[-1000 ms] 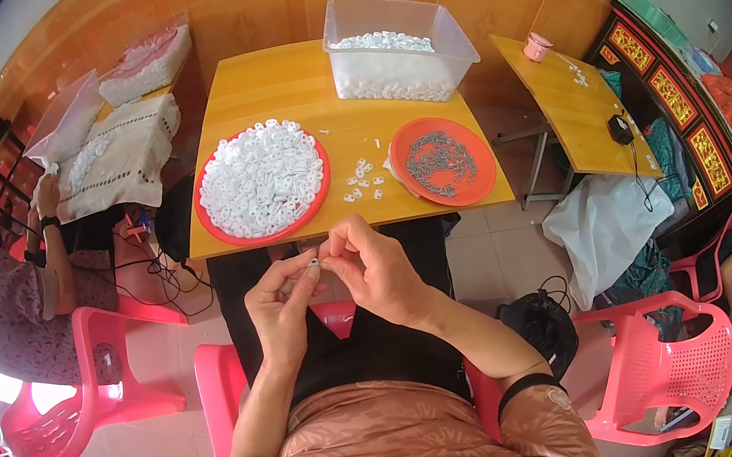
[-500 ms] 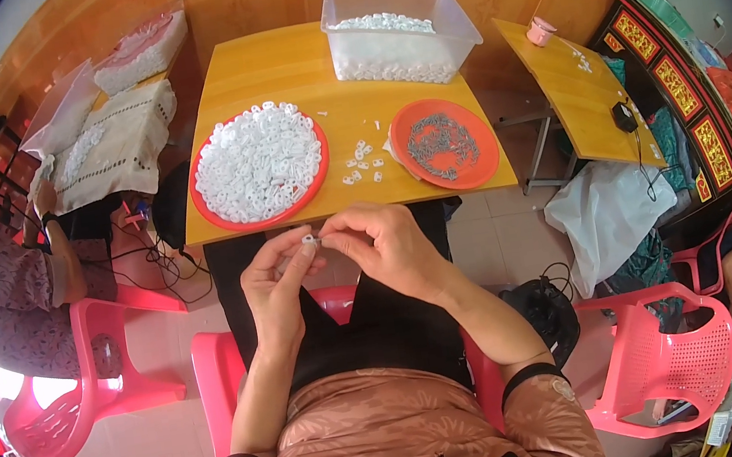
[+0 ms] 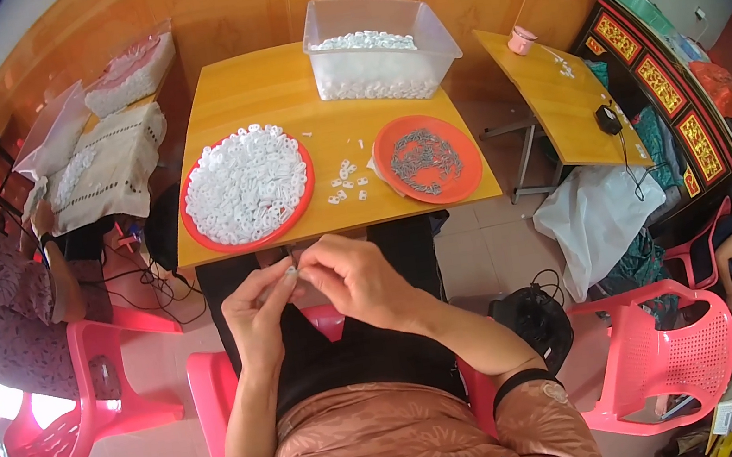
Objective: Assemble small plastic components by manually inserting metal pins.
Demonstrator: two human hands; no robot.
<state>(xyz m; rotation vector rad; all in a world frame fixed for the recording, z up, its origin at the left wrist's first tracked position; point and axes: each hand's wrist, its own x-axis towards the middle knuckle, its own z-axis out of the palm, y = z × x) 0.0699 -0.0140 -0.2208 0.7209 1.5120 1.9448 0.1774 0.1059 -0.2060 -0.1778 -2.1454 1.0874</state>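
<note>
Above my lap, just short of the table's near edge, my two hands meet. My left hand (image 3: pixel 255 314) pinches a small white plastic piece (image 3: pixel 291 271) between thumb and fingers. Against the piece's right side press the closed fingertips of my right hand (image 3: pixel 347 280); whatever they hold is too small to make out. Beyond my left hand stands a red round tray (image 3: pixel 311 186) heaped with white plastic pieces (image 3: pixel 248 184). To the right, an orange-red plate (image 3: pixel 465 154) carries a pile of small grey metal parts (image 3: pixel 425 162). Several loose white pieces (image 3: pixel 346 172) lie between the two.
A clear bin (image 3: pixel 380 63) of white pieces stands at the yellow table's (image 3: pixel 252 85) far side. At left a person (image 3: pixel 11 297) sits by a cloth-covered table (image 3: pixel 111 175). An empty pink chair (image 3: pixel 665 355) is at right, near a second yellow table (image 3: pixel 555 108).
The whole view has shifted, so the table appears slightly lower and further left. My hands stay together at the white piece, with the right fingers now closer over it.
</note>
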